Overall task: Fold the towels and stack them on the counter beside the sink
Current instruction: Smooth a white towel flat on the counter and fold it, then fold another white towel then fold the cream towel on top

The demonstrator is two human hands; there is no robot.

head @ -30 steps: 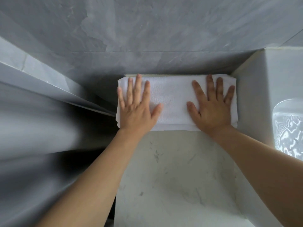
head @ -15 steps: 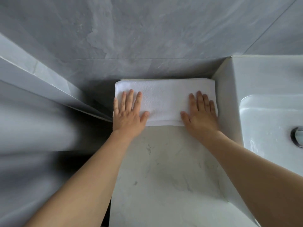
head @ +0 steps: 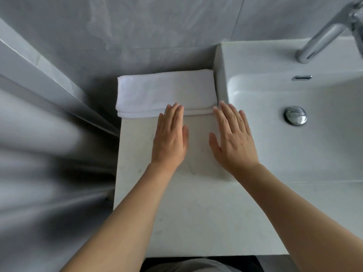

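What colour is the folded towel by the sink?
Plain white, no pattern; the towel shows clearly in the head view.

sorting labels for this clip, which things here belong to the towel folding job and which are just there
Job: folded white towels, counter, left hand, right hand, both flat and holding nothing.

Just there: sink, faucet, drain plug, grey wall.

I see bare counter [head: 196, 213] open ahead of me — the folded towels [head: 165, 91] fill its far end against the wall [head: 157, 26], hemmed by the sink [head: 222, 75] at right — tap [head: 322, 34] overhanging the basin.
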